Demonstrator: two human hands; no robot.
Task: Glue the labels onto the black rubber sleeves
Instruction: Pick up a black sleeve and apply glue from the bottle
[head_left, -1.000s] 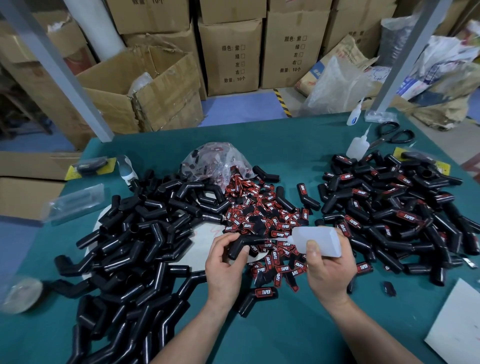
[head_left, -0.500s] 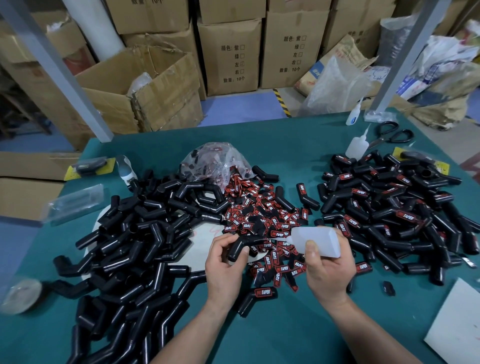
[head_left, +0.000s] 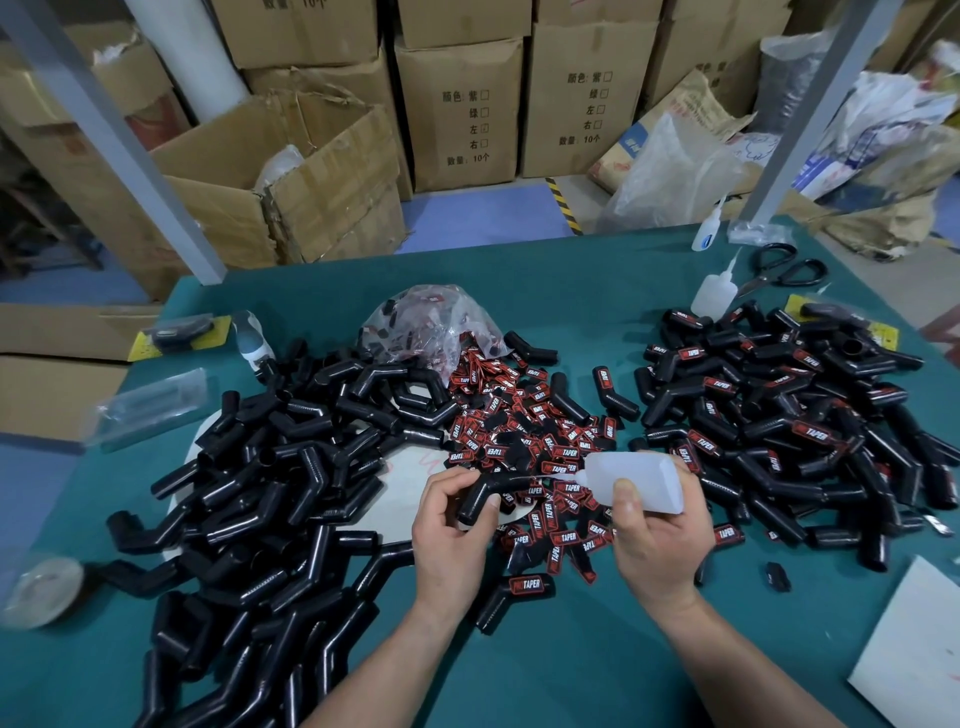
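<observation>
My left hand (head_left: 451, 525) grips a bent black rubber sleeve (head_left: 485, 493) just above the table. My right hand (head_left: 655, 538) holds a translucent white glue bottle (head_left: 636, 480) tipped on its side, its thin nozzle pointing left and reaching the sleeve's upper arm. Under and behind my hands lies a heap of red and black labels (head_left: 524, 441). Unlabelled black sleeves (head_left: 270, 483) are piled to the left, sleeves carrying labels (head_left: 779, 421) to the right. One labelled sleeve (head_left: 511, 597) lies alone below my left hand.
A clear bag of labels (head_left: 431, 322) sits behind the heap. Two more glue bottles (head_left: 711, 291) and black scissors (head_left: 784, 267) are at the back right. White card (head_left: 909, 639) lies at the right front. Tape roll (head_left: 44, 590) sits at the left edge. Cardboard boxes (head_left: 457, 114) stand beyond the green table (head_left: 571, 665).
The bottle's nozzle has come a little closer to the sleeve; both hands stay in nearly the same place.
</observation>
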